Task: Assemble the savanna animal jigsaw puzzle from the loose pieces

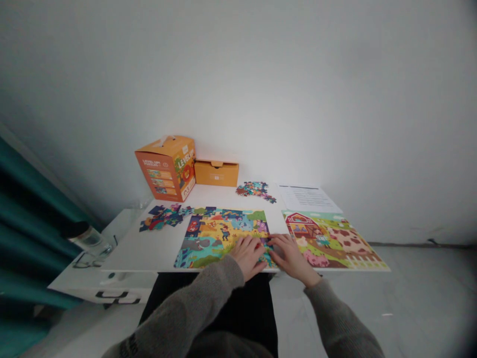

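In the head view a colourful jigsaw puzzle point(212, 241) with animals and trees lies near the table's front edge, mostly assembled. My left hand point(248, 255) rests on its lower right part, fingers stretched over the pieces. At the puzzle's right edge, my right hand point(289, 255) touches the border with bent fingers, the thumb apart from them. Both hands cover the pieces beneath, and no separate piece shows in either. Just right of my right hand is a farm picture point(328, 238) with a barn, a cow and a pig.
Loose puzzle pieces point(164, 218) lie at the left, and another pile point(253, 189) at the back. An orange puzzle box point(167, 169) stands beside a smaller orange box point(216, 174). A printed sheet point(309, 197) is behind the farm picture. A glass bottle point(91, 241) stands on the lower cabinet.
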Available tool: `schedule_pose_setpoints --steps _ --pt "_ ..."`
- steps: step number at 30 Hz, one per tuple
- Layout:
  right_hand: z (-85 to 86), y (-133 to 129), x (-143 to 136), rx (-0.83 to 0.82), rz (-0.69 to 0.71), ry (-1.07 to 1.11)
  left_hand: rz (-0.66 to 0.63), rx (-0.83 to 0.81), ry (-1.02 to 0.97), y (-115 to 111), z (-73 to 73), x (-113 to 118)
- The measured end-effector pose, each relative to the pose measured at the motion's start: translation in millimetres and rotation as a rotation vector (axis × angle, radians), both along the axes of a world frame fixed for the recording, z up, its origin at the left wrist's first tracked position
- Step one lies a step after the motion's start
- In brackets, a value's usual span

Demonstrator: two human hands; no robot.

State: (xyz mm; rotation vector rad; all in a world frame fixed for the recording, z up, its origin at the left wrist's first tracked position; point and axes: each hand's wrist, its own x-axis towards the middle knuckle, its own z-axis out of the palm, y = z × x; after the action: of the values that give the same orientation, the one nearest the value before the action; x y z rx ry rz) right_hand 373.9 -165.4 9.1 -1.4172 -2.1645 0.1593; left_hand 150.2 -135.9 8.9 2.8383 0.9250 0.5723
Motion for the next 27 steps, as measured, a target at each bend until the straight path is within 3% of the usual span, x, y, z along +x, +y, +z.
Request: schedule_pose_setpoints --steps 11,14,17,19,21,27 --pt "-2.8 -9 -7 0.014 -0.036 -0.053 -0.004 -0.008 -0.004 -3 1.7 1" --pt "-5.6 -8 -5 0.010 -0.048 0.025 -0.006 -0.086 -0.135 -2 3.5 1" --pt "-10.1 -4 0 0.006 -0.120 0.220 0.117 -0.161 -0.419 3 8.7 -5" --pt "-12.8 -1 4 -0.014 -0.178 0.356 0.204 -0.174 -0.612 7 14.8 -14" --pt "-14.6 1 7 -0.039 -0.204 0.420 0.213 -0.171 -0.723 12 22.0 -27" --pt "-15.6 0 0 0.026 -0.199 0.256 0.189 -0.124 -0.755 18 35.4 -85"
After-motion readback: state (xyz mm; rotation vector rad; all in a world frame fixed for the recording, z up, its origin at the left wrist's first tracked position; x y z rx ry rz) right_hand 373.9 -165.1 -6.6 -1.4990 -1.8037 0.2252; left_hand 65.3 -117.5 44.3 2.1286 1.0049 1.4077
